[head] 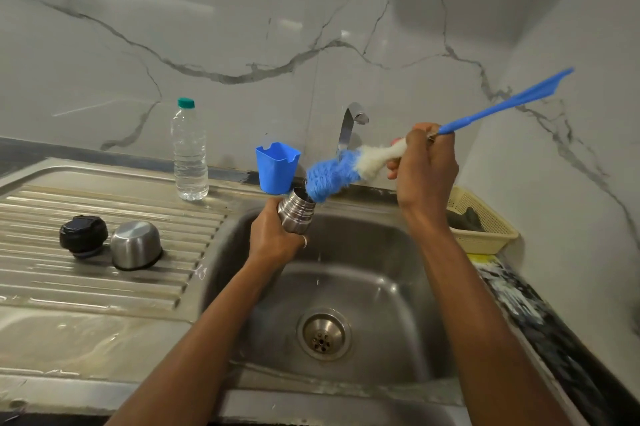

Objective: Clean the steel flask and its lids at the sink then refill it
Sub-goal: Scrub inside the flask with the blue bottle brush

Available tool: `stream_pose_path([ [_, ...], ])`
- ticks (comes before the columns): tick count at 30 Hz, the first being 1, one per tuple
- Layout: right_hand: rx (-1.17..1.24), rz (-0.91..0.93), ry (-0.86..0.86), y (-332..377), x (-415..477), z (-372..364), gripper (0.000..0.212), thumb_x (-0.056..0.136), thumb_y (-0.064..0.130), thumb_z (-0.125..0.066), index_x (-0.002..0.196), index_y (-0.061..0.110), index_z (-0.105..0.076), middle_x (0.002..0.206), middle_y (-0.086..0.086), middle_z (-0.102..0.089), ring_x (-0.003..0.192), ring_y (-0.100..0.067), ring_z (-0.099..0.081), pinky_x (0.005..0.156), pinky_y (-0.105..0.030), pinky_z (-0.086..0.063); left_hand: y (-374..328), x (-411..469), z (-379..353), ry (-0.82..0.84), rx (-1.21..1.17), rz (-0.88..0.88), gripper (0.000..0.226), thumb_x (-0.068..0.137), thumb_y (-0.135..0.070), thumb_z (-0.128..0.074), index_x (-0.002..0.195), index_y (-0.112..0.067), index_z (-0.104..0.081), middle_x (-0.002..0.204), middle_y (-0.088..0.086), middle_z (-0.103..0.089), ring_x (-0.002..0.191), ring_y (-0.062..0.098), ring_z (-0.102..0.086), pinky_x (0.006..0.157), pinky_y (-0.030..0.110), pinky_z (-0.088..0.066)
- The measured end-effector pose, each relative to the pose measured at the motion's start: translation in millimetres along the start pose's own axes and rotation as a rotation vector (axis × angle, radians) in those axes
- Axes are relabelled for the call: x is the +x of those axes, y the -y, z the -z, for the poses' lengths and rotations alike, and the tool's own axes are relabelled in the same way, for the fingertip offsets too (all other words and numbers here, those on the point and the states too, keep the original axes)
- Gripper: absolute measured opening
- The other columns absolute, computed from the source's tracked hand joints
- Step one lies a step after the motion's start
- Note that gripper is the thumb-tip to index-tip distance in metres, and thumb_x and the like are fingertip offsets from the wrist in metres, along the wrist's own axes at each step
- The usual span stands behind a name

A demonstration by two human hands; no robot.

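Observation:
My left hand (pixel 275 235) grips the steel flask (pixel 297 211) over the sink basin (pixel 381 287), its mouth tilted up to the right. My right hand (pixel 424 166) holds a long bottle brush (pixel 341 171) with blue and white bristles and a blue handle. The blue bristle tip sits at the flask's mouth. On the ribbed drainboard (pixel 86 280) to the left lie the black inner lid (pixel 83 235) and the steel cup lid (pixel 136 245), upside down side by side.
A clear water bottle (pixel 189 152) with a green cap stands at the back of the drainboard. A blue plastic cup (pixel 277 167) hangs by the tap (pixel 351 122). A cream basket (pixel 481 225) sits right of the sink. The drain (pixel 323 334) is below.

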State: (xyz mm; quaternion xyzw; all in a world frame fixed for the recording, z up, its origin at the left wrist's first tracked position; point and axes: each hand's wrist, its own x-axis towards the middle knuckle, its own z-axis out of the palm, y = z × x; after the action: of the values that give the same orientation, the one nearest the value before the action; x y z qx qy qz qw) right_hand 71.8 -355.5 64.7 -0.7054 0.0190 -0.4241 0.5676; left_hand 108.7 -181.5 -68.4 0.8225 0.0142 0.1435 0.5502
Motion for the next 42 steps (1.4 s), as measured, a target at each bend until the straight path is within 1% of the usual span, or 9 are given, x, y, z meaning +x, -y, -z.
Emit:
stream_pose_path([
  [5,0.010,-0.060,-0.047,-15,-1,4,0.033,0.086,0.036,-0.040,0.103,0.012,-0.055,0.086,-0.003,-0.068,0.076,-0.023,-0.066,0.071,-0.041,-0.057,3,0,-5,-0.011,0.100,-0.090,0.072,0.059,-0.004,-0.085,0.123,-0.020,-0.055,0.102,-0.001,-0.068,0.091,0.023,-0.066,0.082,0.043,-0.056],
  [12,-0.027,0.009,-0.074,-27,-1,6,0.021,0.097,0.026,-0.039,0.103,0.011,-0.053,0.074,0.004,-0.064,0.059,0.000,-0.058,0.060,-0.025,-0.046,5,-3,-11,0.056,0.183,-0.212,0.072,0.055,-0.009,-0.089,0.118,-0.022,-0.057,0.103,-0.003,-0.067,0.092,0.021,-0.065,0.083,0.046,-0.057],
  [17,-0.125,0.088,0.007,-33,-12,-9,0.041,0.089,0.034,-0.033,0.112,0.007,-0.054,0.075,0.000,-0.065,0.064,-0.008,-0.062,0.056,-0.023,-0.046,6,-6,-17,0.096,0.150,-0.231,0.071,0.057,-0.007,-0.089,0.119,-0.019,-0.056,0.103,-0.003,-0.067,0.091,0.020,-0.065,0.081,0.044,-0.057],
  [21,-0.130,0.089,0.014,-45,-17,-14,0.025,0.098,0.028,-0.036,0.105,0.009,-0.050,0.072,0.000,-0.062,0.061,-0.005,-0.058,0.052,-0.014,-0.040,7,-7,-18,0.111,0.159,-0.224,0.070,0.056,-0.009,-0.089,0.116,-0.021,-0.056,0.100,-0.005,-0.067,0.090,0.021,-0.066,0.080,0.044,-0.057],
  [24,-0.196,0.108,0.117,-56,-32,-24,0.018,0.102,0.024,-0.037,0.098,0.011,-0.049,0.070,0.002,-0.061,0.057,-0.002,-0.056,0.050,-0.010,-0.038,3,-11,-23,0.132,0.140,-0.233,0.070,0.052,-0.014,-0.087,0.115,-0.022,-0.057,0.099,-0.006,-0.067,0.089,0.021,-0.067,0.081,0.047,-0.058],
  [27,-0.159,0.083,0.118,-63,-35,-25,0.014,0.104,0.018,-0.041,0.099,0.011,-0.051,0.070,0.007,-0.061,0.061,-0.003,-0.059,0.053,-0.012,-0.040,1,-13,-27,0.141,0.109,-0.239,0.072,0.048,-0.020,-0.083,0.115,-0.023,-0.057,0.098,-0.006,-0.067,0.089,0.021,-0.066,0.081,0.050,-0.057],
  [30,-0.107,0.023,0.166,-69,-38,-22,0.012,0.103,0.018,-0.041,0.099,0.017,-0.052,0.078,0.009,-0.064,0.071,-0.004,-0.061,0.063,-0.019,-0.045,5,-9,-24,0.152,0.159,-0.252,0.072,0.053,-0.013,-0.088,0.117,-0.022,-0.056,0.100,-0.006,-0.065,0.091,0.022,-0.064,0.085,0.052,-0.056],
  [35,0.123,-0.037,0.265,-78,-52,-19,0.034,0.087,0.023,-0.039,0.077,0.050,-0.057,0.099,-0.004,-0.073,0.094,-0.014,-0.064,0.077,-0.024,-0.048,9,-8,-18,0.157,0.224,-0.252,0.075,0.054,-0.012,-0.089,0.120,-0.020,-0.056,0.105,-0.005,-0.064,0.095,0.022,-0.062,0.089,0.052,-0.053],
  [42,0.219,-0.121,0.340,-90,-62,-21,0.013,0.090,0.027,-0.037,0.093,0.027,-0.049,0.102,0.006,-0.074,0.098,-0.008,-0.064,0.083,-0.024,-0.050,14,-9,-17,0.176,0.257,-0.254,0.079,0.051,-0.015,-0.090,0.123,-0.022,-0.056,0.107,-0.006,-0.064,0.095,0.021,-0.062,0.088,0.052,-0.054],
])
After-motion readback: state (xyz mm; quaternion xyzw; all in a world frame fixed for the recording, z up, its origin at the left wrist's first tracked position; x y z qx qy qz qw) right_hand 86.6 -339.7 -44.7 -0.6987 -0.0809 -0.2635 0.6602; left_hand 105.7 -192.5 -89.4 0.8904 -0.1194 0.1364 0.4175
